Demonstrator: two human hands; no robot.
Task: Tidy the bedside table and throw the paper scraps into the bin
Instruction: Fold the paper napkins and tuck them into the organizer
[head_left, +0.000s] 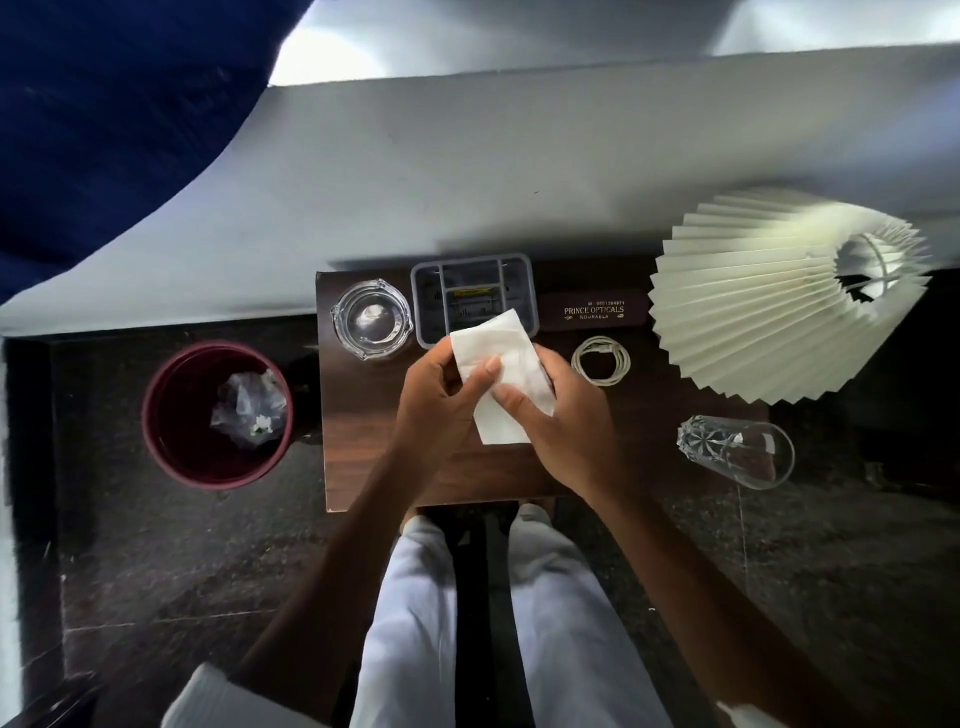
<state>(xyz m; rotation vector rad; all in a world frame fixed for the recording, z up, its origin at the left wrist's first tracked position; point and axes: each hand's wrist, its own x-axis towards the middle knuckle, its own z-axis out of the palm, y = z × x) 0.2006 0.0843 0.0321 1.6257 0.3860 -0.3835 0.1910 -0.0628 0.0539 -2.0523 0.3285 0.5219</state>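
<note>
Nearest the viewer, the seated person's white trousers (415, 597) frame the front edge of the dark wooden worktop (363, 457). Just above it, the left hand (436, 400) and right hand (571, 431) share one white paper scrap (493, 332). Each grip is closed on the sheet, thumb pressed to its face and fingers curled behind; the scrap is held clear of the wood, over the middle of the worktop.

Judged by its creases, the paper is light, soft and easily torn. It should crush into a ball in one palm, and any edge will serve as a hold.

To the left, on the floor, stands the maroon bin (150, 410), holding crumpled clear plastic.

Farther back lie a coiled cable (601, 360), a glass ashtray (371, 319), a grey compartment tray (423, 291) and a brown spectacle case (592, 310) lettered "PRINCE OPTICALS"; its smaller lines are too fine to read reliably. At right are a cut-glass tumbler (735, 452) and a pleated lampshade (753, 312).
</note>
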